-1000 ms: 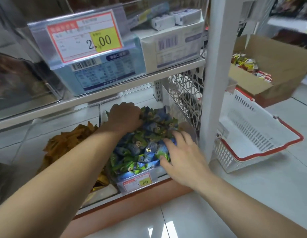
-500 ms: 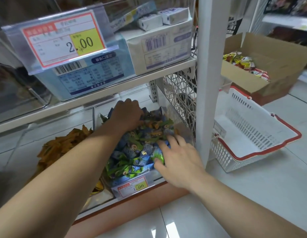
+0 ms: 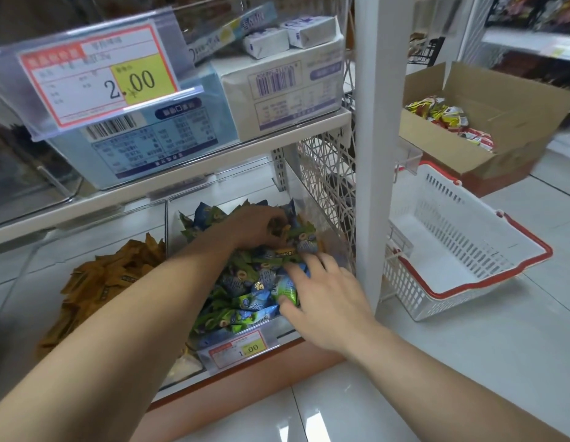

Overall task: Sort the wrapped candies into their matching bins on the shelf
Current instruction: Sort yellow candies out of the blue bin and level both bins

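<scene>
Digging through the clear bin [image 3: 172, 218] of blue and green candies [image 3: 245, 291] is, I judge, the step in hand: hunting out strays that belong with the orange candies [image 3: 101, 282] piled in the next compartment, just left of the left grip.

The left hand [image 3: 255, 226] is reaching to the back of the heap, fingers curling down among the wrappers, with a few yellowish ones showing at the fingertips. Whether that grip is pinching one or only raking, I cannot tell. The right hand [image 3: 325, 301] is lying on the front right of the heap, fingers spread and nearly straight. Its grip is released and is pressing the packets down.

Doing this well is likely meaning three things:
- steadying the heap with the flat right hand so nothing is spilling over the low front lip
- lifting one odd wrapper at a time with the left
- carrying it leftward over the divider

The left forearm is covering much of the heap and the divider's front, so anything buried there is going unseen. Print on the wrappers is blurring out. On the price tag [image 3: 239, 347] below the right grip only the number is readable. Right of that grip, past the white post [image 3: 373, 154], a basket [image 3: 468, 250] is tilting and a cardboard box [image 3: 506, 145] is holding red and yellow packets. Whether those belong to this sort is unclear.
</scene>
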Tool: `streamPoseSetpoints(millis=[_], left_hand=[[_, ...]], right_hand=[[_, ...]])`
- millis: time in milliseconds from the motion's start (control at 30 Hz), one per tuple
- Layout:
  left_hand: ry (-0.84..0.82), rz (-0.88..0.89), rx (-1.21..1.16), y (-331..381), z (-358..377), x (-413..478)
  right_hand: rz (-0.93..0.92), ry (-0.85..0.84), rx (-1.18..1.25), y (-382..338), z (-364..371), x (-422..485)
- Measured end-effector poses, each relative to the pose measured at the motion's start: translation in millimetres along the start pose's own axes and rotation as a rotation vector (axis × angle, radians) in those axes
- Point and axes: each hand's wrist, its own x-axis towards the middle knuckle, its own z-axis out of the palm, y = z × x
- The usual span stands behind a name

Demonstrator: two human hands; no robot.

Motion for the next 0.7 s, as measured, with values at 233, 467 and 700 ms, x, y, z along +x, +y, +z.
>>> streamPoseSetpoints(millis=[233,467,700], left_hand=[[0.281,-0.005,-0.299,-10.4,-4.9,-16.2],[0.651,-0.114,-0.592,-4.0,-27.0,-52.5],[0.784,-0.265,-1.053,34.0,-14.0,-106.8]], right_hand=[[0.001,0.003,0.005,-1.5,-0.2,1.4],[0.007,0.063,0.18,-5.4,-14.5,7.0],[0.112,0.216,0.817,-23.6,-30.7,16.3]])
